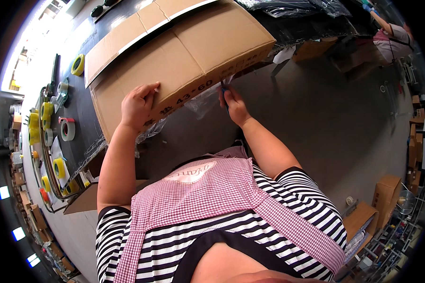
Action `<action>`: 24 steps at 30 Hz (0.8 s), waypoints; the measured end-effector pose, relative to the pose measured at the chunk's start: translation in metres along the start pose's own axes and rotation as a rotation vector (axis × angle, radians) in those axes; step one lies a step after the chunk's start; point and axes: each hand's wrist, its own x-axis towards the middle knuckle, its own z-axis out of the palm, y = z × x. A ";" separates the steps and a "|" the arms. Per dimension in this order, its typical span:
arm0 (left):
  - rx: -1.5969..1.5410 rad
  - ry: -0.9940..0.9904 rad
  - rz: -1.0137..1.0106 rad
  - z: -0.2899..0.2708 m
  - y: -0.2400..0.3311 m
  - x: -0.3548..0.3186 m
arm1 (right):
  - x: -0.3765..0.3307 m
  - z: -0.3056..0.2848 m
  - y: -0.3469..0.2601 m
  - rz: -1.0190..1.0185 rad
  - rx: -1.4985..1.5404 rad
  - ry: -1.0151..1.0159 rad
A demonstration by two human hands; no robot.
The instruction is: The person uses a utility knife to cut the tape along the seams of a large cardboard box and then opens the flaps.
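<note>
A large brown cardboard box [193, 45] lies on the dark table with its printed side toward me. One long flap [127, 35] stands raised at its far side. My left hand [139, 104] bears on the near left edge of the box, fingers curled against the cardboard. My right hand [234, 104] is closed around a thin tool [223, 87] with a dark tip and some blue on it. The tip is at the printed side of the box, right of its middle. The fingers cover most of the tool, so its kind is unclear.
Clear plastic film [200, 104] hangs below the box's near edge. Rolls of tape [67, 129] and a yellow roll [78, 64] lie on the left. Black plastic [297, 5] lies at the back. Another person [393, 42] works at the far right; cartons [387, 195] stand lower right.
</note>
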 end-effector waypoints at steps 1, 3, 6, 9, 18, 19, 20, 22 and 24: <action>0.011 -0.003 0.005 0.000 0.000 0.000 | 0.003 -0.001 0.002 -0.023 -0.017 0.008; 0.034 -0.007 0.010 0.000 -0.001 0.000 | 0.007 -0.003 0.008 -0.066 -0.053 0.019; 0.037 0.000 0.023 0.000 0.000 0.000 | 0.010 -0.008 0.020 -0.124 -0.145 0.046; 0.031 -0.017 0.019 0.000 -0.002 0.002 | 0.000 -0.034 0.060 0.023 -0.249 0.015; -0.011 0.001 -0.016 0.001 -0.001 -0.001 | -0.002 -0.031 0.021 -0.073 -0.065 0.119; -0.005 0.000 -0.011 0.001 0.000 -0.001 | 0.005 -0.032 0.012 -0.085 -0.074 0.128; 0.003 -0.001 -0.005 0.000 0.000 -0.001 | 0.011 -0.034 0.006 -0.098 -0.081 0.136; 0.012 0.005 0.013 -0.001 0.001 0.000 | 0.019 -0.037 -0.001 -0.115 -0.080 0.141; 0.017 0.014 0.030 -0.001 0.002 0.000 | 0.022 -0.038 -0.003 -0.115 -0.060 0.133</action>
